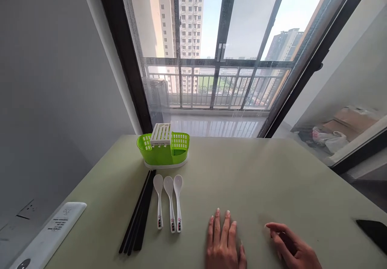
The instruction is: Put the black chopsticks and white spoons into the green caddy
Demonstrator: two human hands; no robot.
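My left hand [224, 243] lies flat, palm down, on the pale green table [256, 180], fingers spread and empty. My right hand [292, 247] rests beside it with fingers loosely curled, holding nothing. Left of my left hand lie three white spoons [168, 202] side by side, bowls pointing away from me. Further left is a bundle of black chopsticks [139, 216]. Behind the spoons stands a green cutlery holder [163, 148] with a white slotted insert.
A white remote-like device [50, 234] lies at the table's left edge. A black flat object [373, 230] sits at the right edge. A large window with a balcony railing [211, 87] rises behind the table.
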